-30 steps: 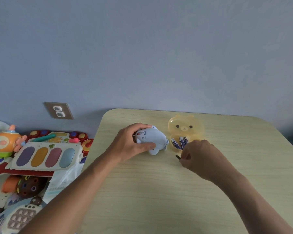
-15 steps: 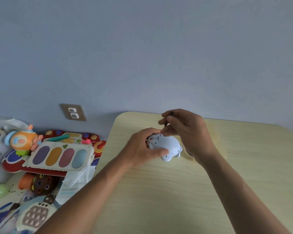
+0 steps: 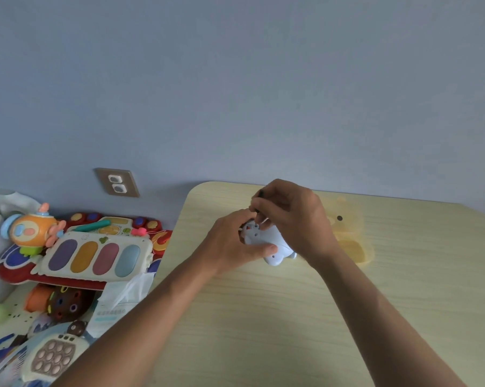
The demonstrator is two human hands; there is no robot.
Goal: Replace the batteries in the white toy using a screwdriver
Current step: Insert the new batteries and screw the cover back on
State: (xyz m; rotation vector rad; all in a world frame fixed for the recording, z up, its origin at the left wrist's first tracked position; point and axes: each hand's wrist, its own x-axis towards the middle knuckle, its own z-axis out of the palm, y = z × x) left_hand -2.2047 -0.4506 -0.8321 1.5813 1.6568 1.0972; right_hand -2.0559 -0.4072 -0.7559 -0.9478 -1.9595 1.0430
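Note:
The white toy [image 3: 274, 244] is a small pale animal shape resting on the wooden table [image 3: 291, 317], its underside with small holes turned up. My left hand [image 3: 233, 244] grips it from the left, thumb across its front. My right hand [image 3: 288, 216] is above it, fingers pinched on a small dark screwdriver [image 3: 259, 201] whose tip points down at the toy's underside. Most of the screwdriver is hidden by my fingers. Behind my right wrist lies a yellow bear-shaped case [image 3: 350, 241]; its contents are hidden.
Left of the table, on a lower surface, lies a heap of toys: a pad with four coloured keys [image 3: 96, 258], an orange submarine toy [image 3: 32, 229], a pop-button game [image 3: 51, 358], a paper packet [image 3: 121, 300]. A wall socket [image 3: 117, 182] sits on the grey wall behind.
My right hand came up from beside the yellow case with the screwdriver and settled over the toy. My left hand kept its grip on the toy. The camera shifted left.

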